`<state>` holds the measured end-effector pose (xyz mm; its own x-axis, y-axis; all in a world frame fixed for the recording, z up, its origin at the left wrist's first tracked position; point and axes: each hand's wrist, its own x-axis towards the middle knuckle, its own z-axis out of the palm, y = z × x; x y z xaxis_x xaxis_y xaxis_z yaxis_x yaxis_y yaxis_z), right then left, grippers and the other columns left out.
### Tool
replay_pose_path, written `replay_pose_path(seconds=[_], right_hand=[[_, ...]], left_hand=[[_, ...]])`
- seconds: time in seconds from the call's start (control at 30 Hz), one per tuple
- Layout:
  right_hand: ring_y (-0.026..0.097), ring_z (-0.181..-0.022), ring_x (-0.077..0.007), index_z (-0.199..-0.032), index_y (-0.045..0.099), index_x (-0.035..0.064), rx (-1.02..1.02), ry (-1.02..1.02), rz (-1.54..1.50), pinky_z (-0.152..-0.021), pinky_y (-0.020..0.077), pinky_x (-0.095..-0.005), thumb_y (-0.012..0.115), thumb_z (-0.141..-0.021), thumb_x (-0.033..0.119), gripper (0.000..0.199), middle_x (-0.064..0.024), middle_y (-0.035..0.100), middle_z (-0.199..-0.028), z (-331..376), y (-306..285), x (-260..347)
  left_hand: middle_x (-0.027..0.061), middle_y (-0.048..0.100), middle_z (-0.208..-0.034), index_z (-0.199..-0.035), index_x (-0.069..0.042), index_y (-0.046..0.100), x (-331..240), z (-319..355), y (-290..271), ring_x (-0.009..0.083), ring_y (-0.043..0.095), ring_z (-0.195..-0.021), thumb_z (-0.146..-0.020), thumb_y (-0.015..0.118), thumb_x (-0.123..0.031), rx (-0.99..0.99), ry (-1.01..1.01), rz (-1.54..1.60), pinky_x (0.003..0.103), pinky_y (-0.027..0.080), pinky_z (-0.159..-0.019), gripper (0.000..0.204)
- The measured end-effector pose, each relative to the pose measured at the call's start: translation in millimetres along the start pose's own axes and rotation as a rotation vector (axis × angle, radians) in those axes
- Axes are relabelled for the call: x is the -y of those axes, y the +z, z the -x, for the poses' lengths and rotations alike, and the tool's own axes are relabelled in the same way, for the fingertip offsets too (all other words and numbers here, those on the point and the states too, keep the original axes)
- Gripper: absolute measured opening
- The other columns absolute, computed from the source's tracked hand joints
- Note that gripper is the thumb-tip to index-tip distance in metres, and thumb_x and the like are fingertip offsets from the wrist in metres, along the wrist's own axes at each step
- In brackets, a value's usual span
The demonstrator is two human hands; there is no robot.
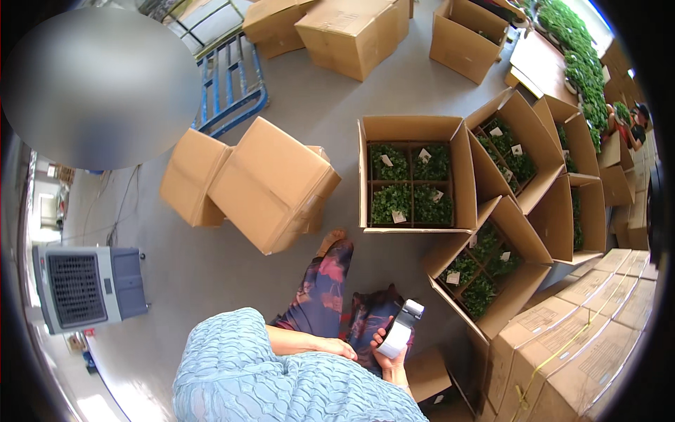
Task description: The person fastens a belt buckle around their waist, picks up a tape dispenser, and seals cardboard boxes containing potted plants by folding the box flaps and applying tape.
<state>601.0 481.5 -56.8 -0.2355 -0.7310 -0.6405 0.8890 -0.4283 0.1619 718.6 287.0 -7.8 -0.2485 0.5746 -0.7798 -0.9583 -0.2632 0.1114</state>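
Right hand (pixel 391 352) is gripping a white label roll (pixel 399 332) near the body; left hand (pixel 337 347) is resting loose, ungripping. Far right, an open carton (pixel 411 129) is holding four potted green plants (pixel 410 184) in divided cells.

Light blue textured top, dark floral trousers, bare forearms, sandal

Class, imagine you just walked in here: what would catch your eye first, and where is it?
Open cardboard boxes packed with green potted plants fill the floor on the right. Low in the middle, the right hand holds a white roll, the left hand beside it. Closed boxes lie tumbled to the left.
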Motion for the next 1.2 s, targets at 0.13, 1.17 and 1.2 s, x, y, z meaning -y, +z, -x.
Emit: replay_pose_path(seconds=[0.13,1.17,1.2], right_hand=[[0.052,-0.081,-0.024,-0.14,0.054,0.0216,-0.084,0.064,0.04,-0.075,0.0464,-0.0388,0.048,-0.095,0.036,0.047,-0.011,0.058,-0.097,18.5,5.8,15.5],[0.061,-0.114,-0.0391,-0.123,0.061,-0.0044,-0.497,0.176,0.194,-0.105,0.0445,-0.051,0.052,-0.09,0.026,0.045,-0.0228,0.065,-0.119,-171.7,277.1,-86.4],[0.061,-0.113,-0.0388,-0.121,0.061,-0.0042,-0.449,0.156,0.181,-0.106,0.0434,-0.052,0.051,-0.09,0.025,0.043,-0.0218,0.066,-0.118,-174.5,268.6,-77.8]], left_hand=[[0.0109,0.067,-0.123,-0.134,0.001,0.056,-4.0,4.5,19.3,0.0176,0.062,-0.115,-0.101,0.057,-0.019,0.003,0.084,-0.013,0.031,0.048,-0.1,0.038],[0.0191,0.06,-0.133,-0.141,0.008,0.043,-187.1,219.2,-164.5,0.027,0.059,-0.123,-0.103,0.047,-0.013,-0.131,0.111,0.073,0.035,0.047,-0.105,0.044],[0.0198,0.06,-0.133,-0.141,0.008,0.043,-194.9,213.4,-164.9,0.0274,0.059,-0.123,-0.103,0.047,-0.014,-0.121,0.113,0.062,0.036,0.047,-0.105,0.043]])
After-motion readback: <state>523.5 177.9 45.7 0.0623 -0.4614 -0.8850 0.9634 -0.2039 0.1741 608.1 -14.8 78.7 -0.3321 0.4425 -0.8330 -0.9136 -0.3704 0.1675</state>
